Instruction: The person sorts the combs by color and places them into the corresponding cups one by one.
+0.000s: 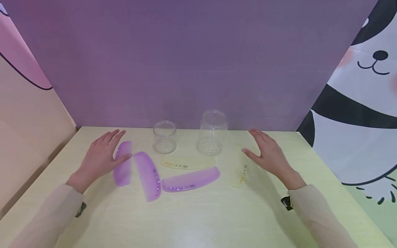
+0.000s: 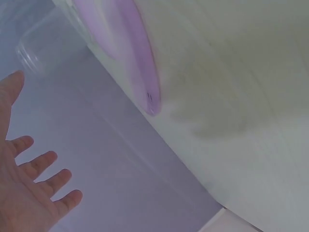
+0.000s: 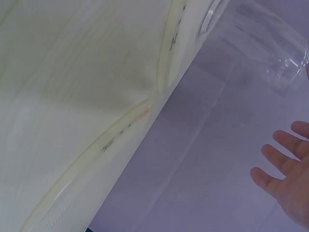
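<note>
Pale wood-grain table [image 1: 198,222] runs back to a plain purple backdrop [image 1: 192,65] at twelve o'clock. Taking the table's middle as the dial's centre, a translucent purple, curved plastic central comb [image 1: 190,180] lies there. A second purple comb [image 1: 147,177] is at nine, its end just beside the first, and a third purple comb [image 1: 124,165] is farther out, between nine and ten. One clear, pale-yellow plastic comb [image 1: 189,163] lies at twelve, close to the central comb; another yellow comb [image 1: 243,177] is at three. A short, clear, round cup [image 1: 164,137] stands at eleven, a taller clear cup [image 1: 212,132] at one

As I judge it, nothing is in hand: all five combs lie apart from the cups and no comb shows inside either, so the layout looks unworked, though start and finish cannot be told apart

The left hand [image 1: 100,156] is raised by the third purple comb, fingers extended toward one, thumb spread wide, gripping nothing. The right hand [image 1: 273,155] mirrors it between two and three, fingers pointing toward eleven, thumb well apart, likewise unladen
</note>
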The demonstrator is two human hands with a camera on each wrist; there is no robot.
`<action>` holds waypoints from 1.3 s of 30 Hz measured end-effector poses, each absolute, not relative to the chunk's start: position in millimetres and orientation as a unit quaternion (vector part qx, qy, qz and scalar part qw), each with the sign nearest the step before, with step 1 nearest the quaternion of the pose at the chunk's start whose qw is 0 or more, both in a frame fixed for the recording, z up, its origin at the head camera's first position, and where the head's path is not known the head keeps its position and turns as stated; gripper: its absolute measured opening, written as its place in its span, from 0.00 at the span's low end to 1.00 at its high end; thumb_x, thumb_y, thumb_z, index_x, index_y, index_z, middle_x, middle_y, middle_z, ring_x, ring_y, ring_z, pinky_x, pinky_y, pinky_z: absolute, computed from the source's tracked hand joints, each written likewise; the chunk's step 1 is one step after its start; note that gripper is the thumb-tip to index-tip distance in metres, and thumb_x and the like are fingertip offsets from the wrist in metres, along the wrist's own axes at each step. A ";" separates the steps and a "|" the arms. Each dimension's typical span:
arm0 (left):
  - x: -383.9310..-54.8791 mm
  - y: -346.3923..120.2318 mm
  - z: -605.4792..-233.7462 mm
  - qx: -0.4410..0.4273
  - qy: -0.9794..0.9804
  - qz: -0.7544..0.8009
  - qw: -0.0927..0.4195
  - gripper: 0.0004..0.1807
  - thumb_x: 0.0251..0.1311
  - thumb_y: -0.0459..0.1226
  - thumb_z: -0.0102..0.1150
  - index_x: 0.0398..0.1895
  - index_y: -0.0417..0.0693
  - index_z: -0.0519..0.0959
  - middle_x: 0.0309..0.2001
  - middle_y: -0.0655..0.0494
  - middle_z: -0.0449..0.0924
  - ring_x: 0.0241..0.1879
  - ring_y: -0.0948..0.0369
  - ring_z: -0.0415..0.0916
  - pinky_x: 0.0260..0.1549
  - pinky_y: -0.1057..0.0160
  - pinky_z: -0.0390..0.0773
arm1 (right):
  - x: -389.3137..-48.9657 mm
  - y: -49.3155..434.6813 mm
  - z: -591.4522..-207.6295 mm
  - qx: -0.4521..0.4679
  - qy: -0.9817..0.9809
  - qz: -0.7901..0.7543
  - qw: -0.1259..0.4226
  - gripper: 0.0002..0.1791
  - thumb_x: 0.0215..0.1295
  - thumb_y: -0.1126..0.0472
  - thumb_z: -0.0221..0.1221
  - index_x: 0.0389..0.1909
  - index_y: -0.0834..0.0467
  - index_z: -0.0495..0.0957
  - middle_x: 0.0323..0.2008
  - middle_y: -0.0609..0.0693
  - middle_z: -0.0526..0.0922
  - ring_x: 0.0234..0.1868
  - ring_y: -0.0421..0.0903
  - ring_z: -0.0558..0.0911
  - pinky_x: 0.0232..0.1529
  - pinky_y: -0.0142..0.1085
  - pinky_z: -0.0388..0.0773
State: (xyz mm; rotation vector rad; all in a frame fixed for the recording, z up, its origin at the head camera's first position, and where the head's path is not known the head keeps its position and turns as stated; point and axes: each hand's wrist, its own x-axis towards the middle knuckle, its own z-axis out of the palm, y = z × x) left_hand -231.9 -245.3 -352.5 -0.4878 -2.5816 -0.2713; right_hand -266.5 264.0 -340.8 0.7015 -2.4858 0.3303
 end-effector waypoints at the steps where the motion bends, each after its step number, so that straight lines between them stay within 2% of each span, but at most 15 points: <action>1: -232.1 -243.4 -353.4 -0.184 -0.946 -0.100 0.248 0.41 0.50 0.51 0.62 0.64 0.43 0.61 0.60 0.38 0.64 0.59 0.40 0.60 0.54 0.38 0.62 | -266.0 261.8 -341.4 0.261 -0.920 0.125 0.265 0.36 0.55 0.50 0.61 0.60 0.66 0.64 0.59 0.62 0.69 0.60 0.60 0.68 0.57 0.55 0.65; 16: -233.3 -211.0 -366.4 -0.226 -0.948 -0.110 0.198 0.40 0.50 0.53 0.61 0.64 0.45 0.62 0.58 0.45 0.69 0.57 0.44 0.67 0.51 0.40 0.68 | -260.7 230.1 -349.7 0.273 -0.927 0.144 0.212 0.34 0.57 0.48 0.59 0.61 0.60 0.64 0.57 0.56 0.72 0.59 0.56 0.70 0.56 0.54 0.68; 24: -230.3 -190.2 -370.6 -0.254 -0.945 -0.120 0.168 0.39 0.49 0.51 0.63 0.63 0.46 0.64 0.56 0.45 0.72 0.56 0.47 0.70 0.55 0.44 0.68 | -261.5 209.8 -353.0 0.281 -0.929 0.165 0.176 0.33 0.58 0.45 0.57 0.61 0.58 0.64 0.58 0.53 0.72 0.59 0.53 0.70 0.56 0.51 0.69; 30: -230.4 -175.3 -378.5 -0.265 -0.945 -0.127 0.142 0.37 0.49 0.53 0.63 0.61 0.48 0.66 0.53 0.48 0.75 0.52 0.49 0.73 0.52 0.49 0.73 | -264.0 190.3 -356.3 0.287 -0.927 0.192 0.144 0.33 0.59 0.45 0.57 0.61 0.57 0.65 0.59 0.53 0.71 0.59 0.53 0.71 0.57 0.50 0.69; 36: -225.2 -158.4 -379.2 -0.287 -0.938 -0.153 0.122 0.36 0.48 0.50 0.65 0.60 0.47 0.68 0.45 0.49 0.79 0.47 0.51 0.76 0.55 0.49 0.69 | -268.4 170.6 -357.9 0.296 -0.923 0.213 0.124 0.32 0.59 0.46 0.57 0.61 0.58 0.66 0.59 0.54 0.71 0.57 0.53 0.73 0.55 0.49 0.72; 39: -223.2 -150.5 -381.3 -0.300 -0.935 -0.152 0.114 0.35 0.49 0.51 0.65 0.59 0.47 0.68 0.46 0.50 0.78 0.45 0.53 0.76 0.53 0.51 0.71 | -270.9 161.1 -358.1 0.299 -0.920 0.228 0.112 0.32 0.59 0.46 0.57 0.61 0.59 0.66 0.58 0.54 0.72 0.56 0.53 0.74 0.54 0.48 0.73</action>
